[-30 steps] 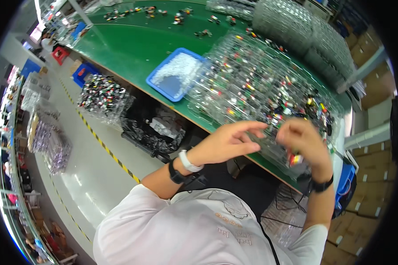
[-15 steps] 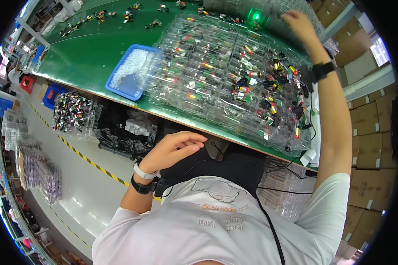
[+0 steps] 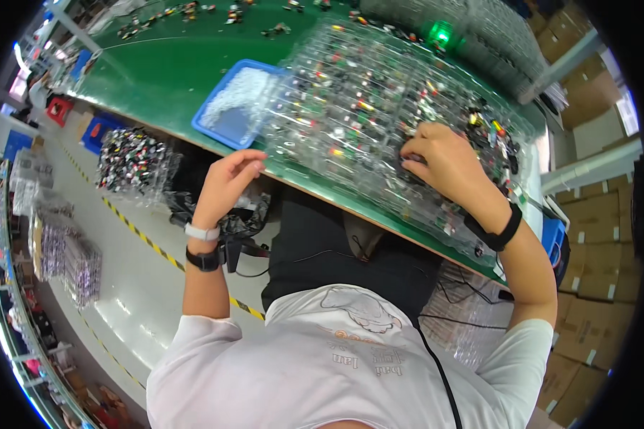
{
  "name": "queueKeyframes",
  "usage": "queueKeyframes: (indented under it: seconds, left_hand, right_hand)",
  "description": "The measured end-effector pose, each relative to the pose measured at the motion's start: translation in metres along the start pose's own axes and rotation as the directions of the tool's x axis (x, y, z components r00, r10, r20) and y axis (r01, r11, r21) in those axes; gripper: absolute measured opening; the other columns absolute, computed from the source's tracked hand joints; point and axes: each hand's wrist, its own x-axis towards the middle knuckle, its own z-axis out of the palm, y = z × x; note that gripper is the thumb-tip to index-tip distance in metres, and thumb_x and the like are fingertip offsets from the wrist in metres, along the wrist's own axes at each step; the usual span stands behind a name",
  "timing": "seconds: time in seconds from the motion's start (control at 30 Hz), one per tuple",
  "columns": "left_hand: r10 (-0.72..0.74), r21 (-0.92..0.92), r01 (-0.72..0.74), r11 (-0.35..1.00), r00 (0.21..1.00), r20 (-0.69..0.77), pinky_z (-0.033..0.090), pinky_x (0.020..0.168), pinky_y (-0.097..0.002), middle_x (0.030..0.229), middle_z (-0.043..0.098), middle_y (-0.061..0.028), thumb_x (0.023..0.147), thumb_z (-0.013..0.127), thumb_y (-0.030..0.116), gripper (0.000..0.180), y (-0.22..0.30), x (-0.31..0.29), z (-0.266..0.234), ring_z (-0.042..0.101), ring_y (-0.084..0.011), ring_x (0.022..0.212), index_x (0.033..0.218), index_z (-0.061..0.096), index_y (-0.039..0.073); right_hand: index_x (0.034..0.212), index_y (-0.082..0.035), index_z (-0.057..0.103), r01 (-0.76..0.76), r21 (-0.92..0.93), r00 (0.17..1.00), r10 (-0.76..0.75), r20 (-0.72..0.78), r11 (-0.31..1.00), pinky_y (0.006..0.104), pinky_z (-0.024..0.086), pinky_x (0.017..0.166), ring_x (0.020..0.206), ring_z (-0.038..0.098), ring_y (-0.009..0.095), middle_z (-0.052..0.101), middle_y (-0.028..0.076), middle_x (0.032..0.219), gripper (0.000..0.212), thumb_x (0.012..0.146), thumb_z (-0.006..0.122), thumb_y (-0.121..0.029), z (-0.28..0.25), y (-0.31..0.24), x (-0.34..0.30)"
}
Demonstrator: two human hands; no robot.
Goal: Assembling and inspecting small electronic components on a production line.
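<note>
My right hand (image 3: 445, 163) is over the right half of a clear plastic compartment tray (image 3: 386, 187), its fingers curled down and drawn together. Whatever lies between the fingertips is hidden. Small electronic parts (image 3: 488, 123) with red, yellow, black and green pieces fill the tray's cells, lying more heaped toward its right side. My left hand (image 3: 229, 182) hangs at the table's front edge, with loosely bent fingers apart from the thumb and nothing in them. Just beyond it stands a blue tray (image 3: 202, 127) of small white pieces, touching the clear tray's left side.
On the green table (image 3: 150, 71), loose parts (image 3: 193, 10) lie along the back. A green light (image 3: 441, 33) glows behind the clear tray, beside stacked clear trays (image 3: 497, 43). Below at left are a bin of parts (image 3: 130, 166) and a black bag (image 3: 254, 214). Cartons (image 3: 601, 250) stand at right.
My right hand has come back from the far stacked trays to the clear tray and closed its fingers. The left hand has risen forward to the table edge. The view has shifted slightly.
</note>
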Motion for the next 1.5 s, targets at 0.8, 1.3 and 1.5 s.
queueKeyframes:
  seconds: [0.8, 1.3, 1.5]
  left_hand:
    - [0.242, 0.789, -0.173, 0.589, 0.970, 0.032, 0.049, 0.067, -0.0439, 0.076, 0.066, -0.0193, 0.076, 0.067, 0.014, 0.017, -0.033, 0.092, -0.043, 0.064, -0.0376, 0.075, 0.080, 0.065, -0.002]
    - [0.211, 0.746, -0.211, 0.632, 0.973, 0.097, 0.050, 0.068, -0.0416, 0.080, 0.068, -0.0175, 0.079, 0.065, 0.020, 0.021, -0.032, 0.098, -0.040, 0.065, -0.0344, 0.076, 0.082, 0.066, 0.000]
    - [0.167, 0.761, -0.100, 0.641, 0.986, -0.011, 0.050, 0.069, -0.0397, 0.080, 0.068, -0.0168, 0.079, 0.065, 0.020, 0.021, -0.035, 0.091, -0.049, 0.066, -0.0316, 0.077, 0.081, 0.065, -0.001]
  right_hand:
    - [0.107, -0.006, 0.061, 0.078, 0.981, 0.808, 0.565, -0.168, 0.180, 0.0250, 0.052, 0.077, 0.086, 0.062, 0.010, 0.063, -0.002, 0.093, 0.019, 0.098, 0.057, -0.023, -0.072, 0.027, -0.037]
    - [0.110, -0.009, 0.057, 0.068, 0.986, 0.821, 0.569, 0.032, -0.154, 0.0249, 0.043, 0.065, 0.074, 0.051, 0.006, 0.052, -0.006, 0.087, 0.020, 0.100, 0.053, -0.025, -0.048, 0.000, -0.066]
    - [0.100, -0.009, 0.053, 0.021, 0.987, 0.803, 0.591, 0.078, -0.159, 0.0232, 0.039, 0.060, 0.065, 0.044, 0.006, 0.045, -0.004, 0.079, 0.017, 0.100, 0.051, -0.026, -0.039, -0.026, -0.068]
